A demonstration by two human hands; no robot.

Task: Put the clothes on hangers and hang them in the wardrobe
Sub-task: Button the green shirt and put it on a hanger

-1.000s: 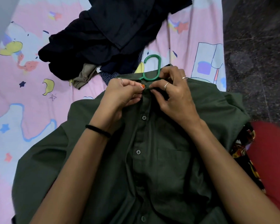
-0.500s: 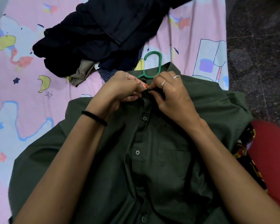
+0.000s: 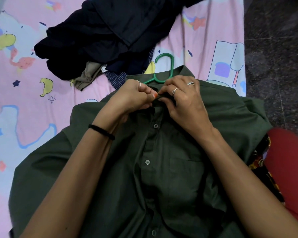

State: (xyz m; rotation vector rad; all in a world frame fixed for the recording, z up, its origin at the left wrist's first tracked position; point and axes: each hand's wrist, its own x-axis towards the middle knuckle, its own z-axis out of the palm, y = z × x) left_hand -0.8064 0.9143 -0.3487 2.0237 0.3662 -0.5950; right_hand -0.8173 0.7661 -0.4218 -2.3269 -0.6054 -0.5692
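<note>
Bed (image 3: 33, 117) covered with a pink sheet printed with stars, moons and clouds; dark speckled stone floor (image 3: 273, 48) along its right edge. Dark green shirt (image 3: 162, 169) lies front-up on the bed, collar away from the camera, placket buttons visible down the centre, chest pocket to the right of the placket. Green plastic hanger (image 3: 163, 66) sits inside the shirt; only its hook and neck show, sticking out past the collar onto the sheet.

Left hand (image 3: 132, 98): fingers curled, thumb and forefinger pinching the collar edge at the top of the placket. Ring on one finger, black band on the wrist. Right hand (image 3: 184, 102): fingers curled, fingertips pinching the opposite collar edge, touching the left thumb tip. Two rings visible. The top button itself is hidden under the fingers.

Beyond the collar: heap of dark navy clothes (image 3: 110, 36), with an olive-tan garment (image 3: 88, 76) and a striped piece showing under its near edge. Red cloth (image 3: 291, 160) and a patterned dark fabric at lower right.
</note>
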